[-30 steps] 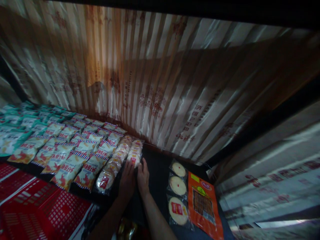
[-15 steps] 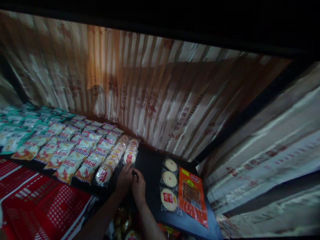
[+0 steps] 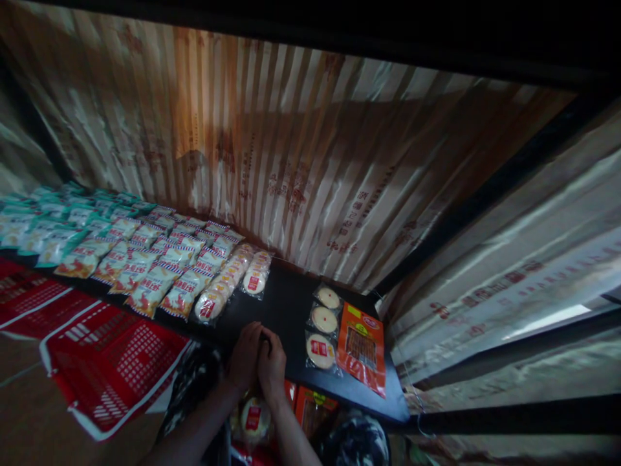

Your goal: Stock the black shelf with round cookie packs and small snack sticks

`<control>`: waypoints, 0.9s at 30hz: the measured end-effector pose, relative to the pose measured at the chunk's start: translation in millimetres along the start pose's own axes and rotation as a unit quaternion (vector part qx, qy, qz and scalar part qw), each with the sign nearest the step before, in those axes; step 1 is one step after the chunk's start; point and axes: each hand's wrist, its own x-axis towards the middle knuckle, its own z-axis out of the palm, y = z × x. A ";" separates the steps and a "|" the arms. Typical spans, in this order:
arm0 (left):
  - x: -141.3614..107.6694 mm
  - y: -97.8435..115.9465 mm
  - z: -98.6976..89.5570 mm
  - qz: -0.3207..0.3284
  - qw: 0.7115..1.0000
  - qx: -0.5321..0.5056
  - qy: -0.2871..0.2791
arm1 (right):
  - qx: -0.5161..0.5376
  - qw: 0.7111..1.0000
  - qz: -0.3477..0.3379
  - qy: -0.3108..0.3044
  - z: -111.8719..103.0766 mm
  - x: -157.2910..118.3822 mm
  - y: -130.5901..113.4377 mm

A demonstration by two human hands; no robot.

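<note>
My left hand (image 3: 245, 355) and my right hand (image 3: 272, 362) are close together over the front edge of the black shelf (image 3: 279, 285), their fingertips meeting. The fingers of both are curled inward; whatever they hold, if anything, is hidden. Beyond them lies a short row of round pastries in clear wrap (image 3: 255, 277), with a longer row of wrapped pastries (image 3: 211, 304) to its left. To the right are three round wrapped pastries (image 3: 321, 349) in a line, beside an orange flat snack packet (image 3: 359, 343).
Several white snack bags with striped edges (image 3: 155, 281) and green-white bags (image 3: 63, 243) fill the shelf's left. Red baskets (image 3: 111, 362) stand below the front edge. Under my forearms are a wrapped pastry (image 3: 255, 417) and orange packets (image 3: 313, 411). Corrugated sheeting (image 3: 291, 162) backs the shelf.
My hands have drawn back from the short pastry row to the shelf's front edge, still together. The view has tilted down, showing more of the baskets and the goods below.
</note>
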 end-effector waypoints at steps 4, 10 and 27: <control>-33.1 12.7 -5.4 -0.002 1.000 0.009 0.005 | -0.014 0.999 -0.023 -0.026 -13.0 -27.4 -1.0; -63.7 17.9 -22.7 0.035 0.999 0.016 -0.032 | -0.054 0.991 -0.107 -0.062 -30.4 -63.9 12.0; -111.9 12.5 -3.6 -0.110 0.959 -0.030 -0.258 | -0.120 0.979 0.064 -0.150 -62.3 -122.0 69.9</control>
